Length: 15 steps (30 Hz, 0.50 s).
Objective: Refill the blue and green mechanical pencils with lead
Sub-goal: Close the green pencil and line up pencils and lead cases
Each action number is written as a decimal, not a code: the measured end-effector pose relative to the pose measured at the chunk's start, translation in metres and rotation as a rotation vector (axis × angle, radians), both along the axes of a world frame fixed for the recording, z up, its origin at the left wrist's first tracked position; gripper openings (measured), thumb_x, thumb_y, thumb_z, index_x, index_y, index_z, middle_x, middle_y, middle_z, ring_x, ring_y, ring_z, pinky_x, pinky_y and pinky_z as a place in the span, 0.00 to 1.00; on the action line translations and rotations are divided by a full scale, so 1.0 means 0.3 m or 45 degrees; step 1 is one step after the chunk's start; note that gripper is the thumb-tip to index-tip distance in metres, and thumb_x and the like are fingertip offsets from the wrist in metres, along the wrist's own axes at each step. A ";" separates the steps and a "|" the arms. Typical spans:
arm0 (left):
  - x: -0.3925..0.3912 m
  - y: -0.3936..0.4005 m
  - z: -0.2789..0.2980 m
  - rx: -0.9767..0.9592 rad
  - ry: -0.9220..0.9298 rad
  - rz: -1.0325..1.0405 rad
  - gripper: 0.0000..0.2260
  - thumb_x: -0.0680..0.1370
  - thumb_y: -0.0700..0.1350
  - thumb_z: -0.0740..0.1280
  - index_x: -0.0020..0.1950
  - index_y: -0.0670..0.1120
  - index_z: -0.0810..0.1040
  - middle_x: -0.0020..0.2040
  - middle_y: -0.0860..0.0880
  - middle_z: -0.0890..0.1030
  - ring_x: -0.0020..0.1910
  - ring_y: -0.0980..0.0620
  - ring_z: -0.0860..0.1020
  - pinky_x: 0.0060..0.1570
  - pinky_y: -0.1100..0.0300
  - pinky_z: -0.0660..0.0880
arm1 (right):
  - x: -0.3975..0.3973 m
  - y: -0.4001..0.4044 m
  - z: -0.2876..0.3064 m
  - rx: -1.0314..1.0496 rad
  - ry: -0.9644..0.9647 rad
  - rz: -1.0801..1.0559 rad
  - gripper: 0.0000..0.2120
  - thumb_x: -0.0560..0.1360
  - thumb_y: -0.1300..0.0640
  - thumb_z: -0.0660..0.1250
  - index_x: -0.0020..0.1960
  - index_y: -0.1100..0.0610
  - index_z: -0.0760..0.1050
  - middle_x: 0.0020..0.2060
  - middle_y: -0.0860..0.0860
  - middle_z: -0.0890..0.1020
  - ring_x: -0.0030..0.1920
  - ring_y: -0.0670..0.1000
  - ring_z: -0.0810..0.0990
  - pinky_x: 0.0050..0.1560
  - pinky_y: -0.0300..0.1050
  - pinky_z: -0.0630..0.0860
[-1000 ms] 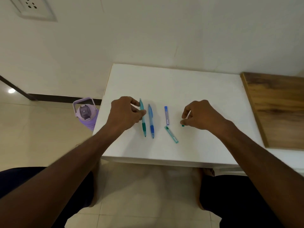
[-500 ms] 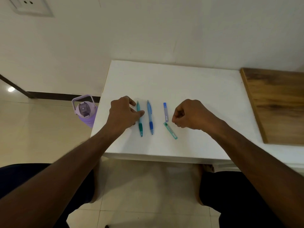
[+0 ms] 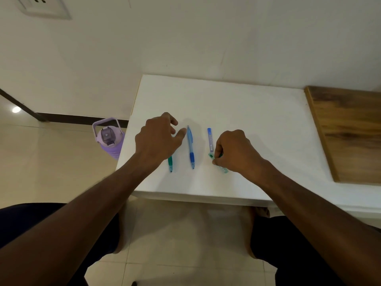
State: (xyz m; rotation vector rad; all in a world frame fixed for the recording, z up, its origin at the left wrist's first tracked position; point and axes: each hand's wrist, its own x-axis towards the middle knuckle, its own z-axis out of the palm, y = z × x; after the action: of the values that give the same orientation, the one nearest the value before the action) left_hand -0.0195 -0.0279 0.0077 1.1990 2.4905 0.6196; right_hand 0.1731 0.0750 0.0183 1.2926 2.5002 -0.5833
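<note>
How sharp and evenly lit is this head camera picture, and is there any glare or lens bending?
Head view: soft, even light; faint shadows beside the blue pencil; one glare spot on the floor tiles; wide-angle bending at the white table edges; left hand slightly blurred.

Two pencils [image 3: 191, 147] left of lead cases [image 3: 210, 139] on table [image 3: 247, 112], bottle [image 3: 108, 138] beside
</note>
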 end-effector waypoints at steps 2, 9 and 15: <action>0.016 0.001 0.005 0.087 -0.007 -0.065 0.15 0.78 0.64 0.71 0.57 0.55 0.78 0.46 0.60 0.81 0.40 0.57 0.79 0.41 0.59 0.77 | -0.002 0.001 -0.001 -0.015 0.003 -0.008 0.17 0.71 0.46 0.81 0.50 0.57 0.85 0.44 0.52 0.86 0.44 0.53 0.85 0.46 0.42 0.80; 0.072 0.004 0.016 0.238 -0.297 -0.393 0.05 0.78 0.56 0.75 0.49 0.57 0.84 0.41 0.63 0.83 0.41 0.67 0.82 0.42 0.71 0.80 | 0.015 0.047 0.078 -0.457 0.399 -0.243 0.08 0.70 0.52 0.83 0.43 0.54 0.87 0.36 0.48 0.89 0.38 0.45 0.89 0.41 0.39 0.83; 0.106 0.011 0.019 0.308 -0.932 -0.167 0.07 0.78 0.56 0.76 0.51 0.55 0.85 0.40 0.57 0.88 0.41 0.60 0.87 0.36 0.68 0.81 | 0.017 0.051 0.120 -0.531 0.771 -0.345 0.09 0.70 0.52 0.83 0.45 0.55 0.87 0.37 0.51 0.89 0.40 0.49 0.90 0.49 0.46 0.86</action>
State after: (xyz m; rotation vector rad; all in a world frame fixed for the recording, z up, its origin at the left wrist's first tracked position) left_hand 0.0122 -0.0246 0.0133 0.9617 1.7477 1.1082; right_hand 0.1781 0.0904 0.0543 1.4423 2.4183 -1.6755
